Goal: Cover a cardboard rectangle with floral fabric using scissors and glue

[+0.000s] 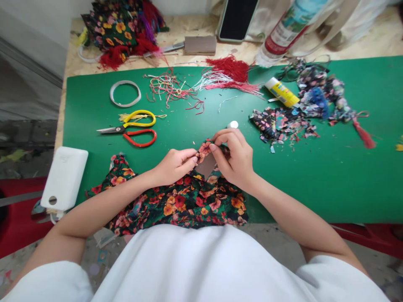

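Observation:
My left hand [176,164] and my right hand [233,157] both pinch a small piece of floral fabric [204,150] wrapped over a grey card piece [206,167], held just above the green mat [330,167]. Their fingertips meet on the fabric's upper edge. A larger sheet of dark floral cloth [185,201] lies under my wrists at the mat's near edge. A small white cap [233,124] sits just beyond my right hand.
Yellow-handled and red-handled scissors [135,128] lie left of centre, with a white tape ring [125,93] behind them. Red and white threads [201,82], a yellow glue stick [281,92], fabric scraps [283,123], a bottle [289,29], a phone [236,19] and a white power bank [64,178] surround the area.

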Demonstrator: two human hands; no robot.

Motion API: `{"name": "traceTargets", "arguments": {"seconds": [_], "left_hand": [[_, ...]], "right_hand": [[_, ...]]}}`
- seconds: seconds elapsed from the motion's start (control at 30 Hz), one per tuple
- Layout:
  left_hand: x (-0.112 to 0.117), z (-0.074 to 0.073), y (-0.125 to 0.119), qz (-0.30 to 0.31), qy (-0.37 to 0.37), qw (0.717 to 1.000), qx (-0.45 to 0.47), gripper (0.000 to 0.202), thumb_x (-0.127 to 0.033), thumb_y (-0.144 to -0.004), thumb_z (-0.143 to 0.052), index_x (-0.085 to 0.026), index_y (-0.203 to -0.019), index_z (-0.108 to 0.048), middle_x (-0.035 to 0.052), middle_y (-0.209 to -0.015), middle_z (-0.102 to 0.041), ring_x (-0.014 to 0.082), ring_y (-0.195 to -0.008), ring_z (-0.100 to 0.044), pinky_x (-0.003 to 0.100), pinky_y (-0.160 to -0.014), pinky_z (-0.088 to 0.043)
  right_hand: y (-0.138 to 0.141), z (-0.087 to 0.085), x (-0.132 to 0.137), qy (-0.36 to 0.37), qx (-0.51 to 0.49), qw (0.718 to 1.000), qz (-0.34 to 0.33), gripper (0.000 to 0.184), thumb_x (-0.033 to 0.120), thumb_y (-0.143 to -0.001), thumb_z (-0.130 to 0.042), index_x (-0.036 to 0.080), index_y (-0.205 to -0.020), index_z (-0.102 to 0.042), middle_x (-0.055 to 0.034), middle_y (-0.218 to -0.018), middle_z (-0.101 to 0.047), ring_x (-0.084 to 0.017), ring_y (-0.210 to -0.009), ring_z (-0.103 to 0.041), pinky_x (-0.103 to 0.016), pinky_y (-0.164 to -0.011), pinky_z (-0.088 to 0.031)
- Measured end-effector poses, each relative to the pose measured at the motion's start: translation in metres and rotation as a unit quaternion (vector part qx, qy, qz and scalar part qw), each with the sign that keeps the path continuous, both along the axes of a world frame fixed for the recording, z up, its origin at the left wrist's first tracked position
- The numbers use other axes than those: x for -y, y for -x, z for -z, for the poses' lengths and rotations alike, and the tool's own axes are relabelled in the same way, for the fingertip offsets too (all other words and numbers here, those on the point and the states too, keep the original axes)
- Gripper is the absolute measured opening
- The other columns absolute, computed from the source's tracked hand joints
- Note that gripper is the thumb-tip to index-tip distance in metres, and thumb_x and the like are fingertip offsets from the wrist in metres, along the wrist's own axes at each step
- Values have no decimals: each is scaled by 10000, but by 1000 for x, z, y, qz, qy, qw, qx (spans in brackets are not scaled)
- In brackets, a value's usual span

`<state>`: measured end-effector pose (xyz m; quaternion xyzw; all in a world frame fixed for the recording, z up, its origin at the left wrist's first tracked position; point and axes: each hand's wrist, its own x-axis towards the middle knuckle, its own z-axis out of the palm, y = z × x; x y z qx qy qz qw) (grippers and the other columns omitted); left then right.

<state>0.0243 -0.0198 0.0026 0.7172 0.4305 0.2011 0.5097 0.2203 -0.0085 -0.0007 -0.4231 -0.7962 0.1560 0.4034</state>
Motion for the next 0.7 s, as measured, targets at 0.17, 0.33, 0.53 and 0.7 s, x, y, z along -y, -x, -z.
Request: {"name": "traceTargets", "arguments": {"seconds": [0.17,0.33,0.53,0.7], "left_hand": [[-1,0,0,-25,0,1000,8,253,-323,-931,-350,-197,-714,-388,-49,-602,-389,95,-576,-370,230,-572,-281],[0,2,1,-41,11,999,19,297,-391,-964,-324,-197,-759,-418,-36,-648,-417,107,-621,-393,236,-601,-302],[-2,2,0,-54,49,997,31,309,-442,-943,-398,-180,-812,-495,-24,-714,-498,110,-685,-435,225,-637,-336],[-4,4,-1,-51,88,993,62,266,-405,-919,-446,-162,-844,-527,-16,-762,-498,112,-723,-441,230,-672,-365]], "right_hand": [[-4,1,-1,-28,26,999,19,123,190,-906,-552,238,-840,-461,-29,-817,-599,-197,-803,-533,-376,-774,-455],[-4,4,0,-2,25,999,23,107,203,-914,-537,239,-833,-477,-11,-757,-589,-189,-755,-537,-349,-702,-437],[-1,9,1,7,7,1000,25,92,195,-915,-523,240,-846,-483,-15,-777,-602,-185,-756,-564,-339,-677,-444],[-1,11,1,-13,21,999,25,115,177,-916,-526,239,-846,-458,-14,-763,-587,-178,-729,-545,-327,-676,-455]]}}
